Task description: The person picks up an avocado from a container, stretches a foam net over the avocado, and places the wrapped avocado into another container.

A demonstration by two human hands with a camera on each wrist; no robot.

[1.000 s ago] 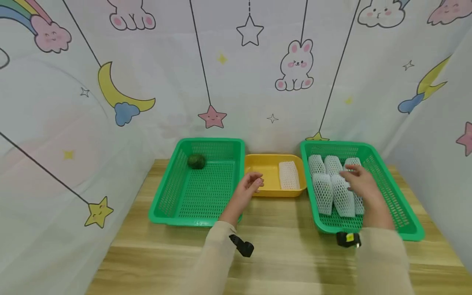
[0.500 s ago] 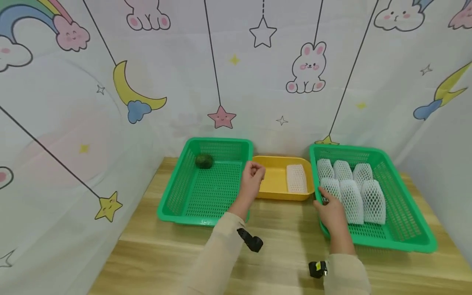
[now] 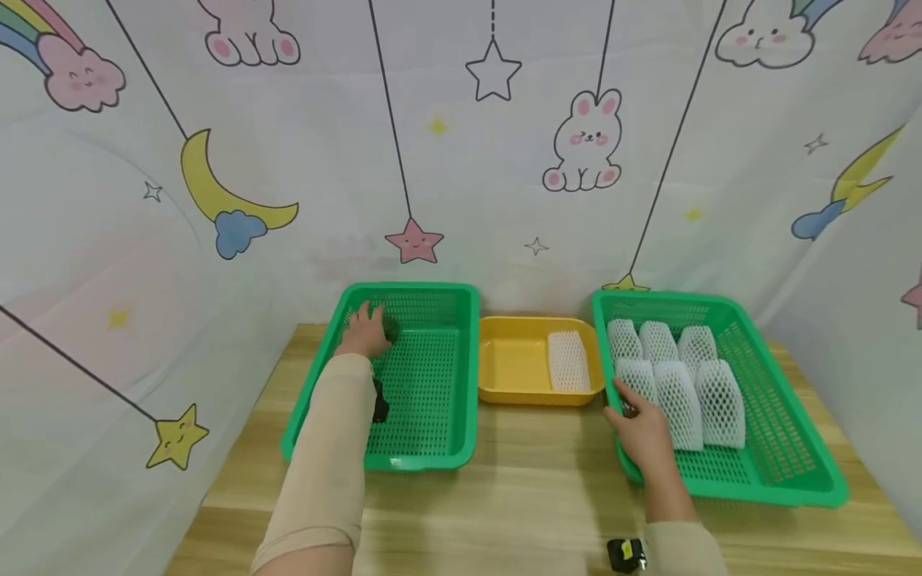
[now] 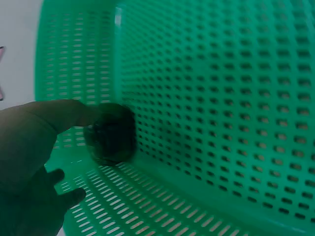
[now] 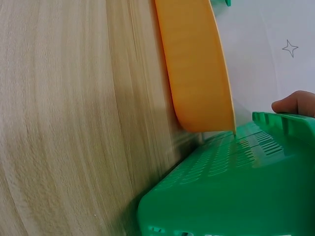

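Note:
In the left green basket (image 3: 403,464), my left hand (image 3: 363,334) reaches into the far left corner beside a dark green avocado (image 3: 391,329). In the left wrist view the thumb's tip overlaps the avocado (image 4: 112,135), while the other fingers are spread apart to one side of it. My right hand (image 3: 643,428) grips the left rim of the right green basket (image 3: 814,456). Its thumb lies outside the rim. That basket holds several pieces in white foam netting (image 3: 680,404), in two rows; the hand partly covers the nearest left one.
Between the baskets stands a shallow yellow tray (image 3: 511,360) with one flat white foam net (image 3: 569,362) at its right side. All stand on a wooden table (image 3: 533,488). Behind hangs a white cloth (image 3: 490,176) with cartoon prints, which continues along both sides.
My left hand has gone from beside the yellow tray leftward into the left basket, to the avocado. The right hand moved left from over the netted pieces onto the basket's rim and stays there.

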